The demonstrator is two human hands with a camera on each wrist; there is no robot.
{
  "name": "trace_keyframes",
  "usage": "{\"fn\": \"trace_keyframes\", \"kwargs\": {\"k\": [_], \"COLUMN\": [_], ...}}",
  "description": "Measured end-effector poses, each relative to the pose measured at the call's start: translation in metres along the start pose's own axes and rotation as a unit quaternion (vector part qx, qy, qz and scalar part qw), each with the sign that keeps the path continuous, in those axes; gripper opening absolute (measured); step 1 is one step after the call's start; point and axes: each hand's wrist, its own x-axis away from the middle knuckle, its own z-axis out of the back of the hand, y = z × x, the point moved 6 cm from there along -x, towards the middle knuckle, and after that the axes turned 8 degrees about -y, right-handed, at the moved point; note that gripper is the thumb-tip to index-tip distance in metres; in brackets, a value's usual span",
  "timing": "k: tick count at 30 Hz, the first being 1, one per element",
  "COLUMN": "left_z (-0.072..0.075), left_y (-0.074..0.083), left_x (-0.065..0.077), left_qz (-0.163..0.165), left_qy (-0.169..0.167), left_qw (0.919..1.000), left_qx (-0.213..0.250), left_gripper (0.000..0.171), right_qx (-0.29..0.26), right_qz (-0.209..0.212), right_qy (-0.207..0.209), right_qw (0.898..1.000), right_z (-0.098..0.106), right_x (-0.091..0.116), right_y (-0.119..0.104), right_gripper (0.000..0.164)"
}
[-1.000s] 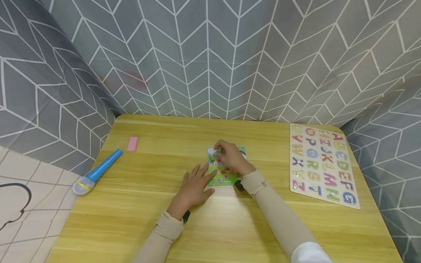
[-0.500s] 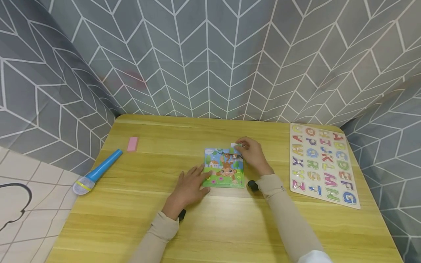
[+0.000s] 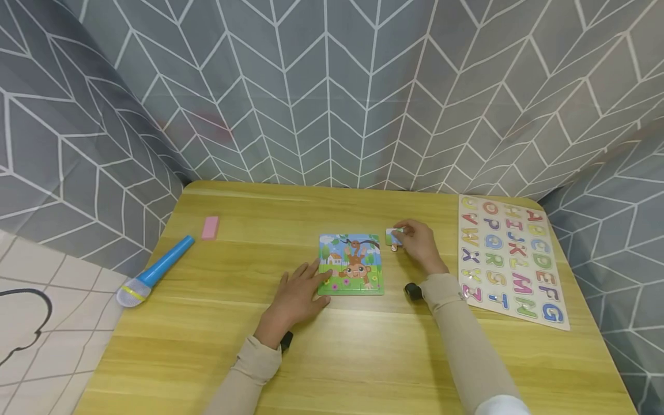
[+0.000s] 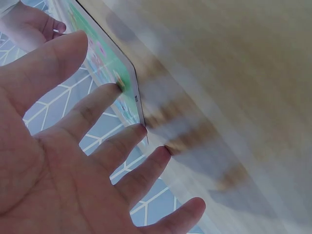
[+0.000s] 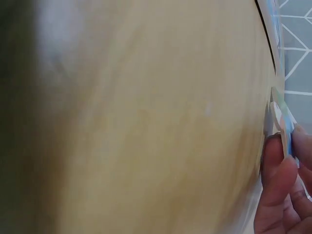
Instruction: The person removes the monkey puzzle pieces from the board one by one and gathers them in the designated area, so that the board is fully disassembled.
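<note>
Puzzle piece (image 3: 392, 236) pinched by right hand (image 3: 422, 246); dropped if loosened.
Monkey puzzle (image 3: 355, 270) could be nudged by spread, empty left hand (image 3: 293, 295).

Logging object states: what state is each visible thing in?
Monkey puzzle: lying picture up
Puzzle piece: pinched, apart from the puzzle
Left hand: fingers spread, touching the puzzle
Right hand: pinching the piece
Letter board: lying letters up
Microphone: lying on its side
Pink block: lying untouched

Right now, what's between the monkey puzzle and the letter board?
In the head view: the right hand, pinching a puzzle piece, its sleeve, and a black object at the wrist.
</note>
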Motion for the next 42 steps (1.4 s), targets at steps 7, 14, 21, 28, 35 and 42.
{"fn": "trace_keyframes", "kwargs": {"k": [7, 14, 21, 28, 35, 42], "left_z": [0.0013, -0.0008, -0.0006, 0.0001, -0.001, -0.002], "left_y": [-0.0006, -0.0016, -0.0015, 0.0006, 0.0002, 0.0005], "left_x": [0.0003, -0.0004, -0.0003, -0.0003, -0.0005, -0.0006], "left_qz": [-0.006, -0.009, -0.006, -0.005, -0.002, 0.002], "left_qy": [0.012, 0.014, 0.011, 0.007, 0.01, 0.011], "left_qw": [0.9999, 0.9998, 0.9999, 1.0, 0.9999, 0.9999], "left_qx": [0.001, 0.003, 0.001, -0.004, -0.005, -0.005], "left_gripper": [0.056, 0.056, 0.057, 0.058, 0.057, 0.058], "right_qx": [0.022, 0.026, 0.036, 0.048, 0.057, 0.061], "right_qz": [-0.009, -0.023, -0.016, -0.02, -0.022, -0.019], "right_qy": [-0.025, -0.023, -0.015, -0.013, -0.015, -0.023], "right_qw": [0.999, 0.999, 0.999, 0.999, 0.998, 0.998], "right_z": [-0.0026, -0.0038, -0.0047, -0.0037, -0.0025, -0.003], "right_x": [-0.0038, -0.0063, -0.0077, -0.007, -0.0055, -0.0033], "right_y": [-0.0004, 0.0014, 0.001, 0.0015, 0.0011, -0.0014], "right_gripper": [0.03, 0.033, 0.029, 0.029, 0.03, 0.031]}}
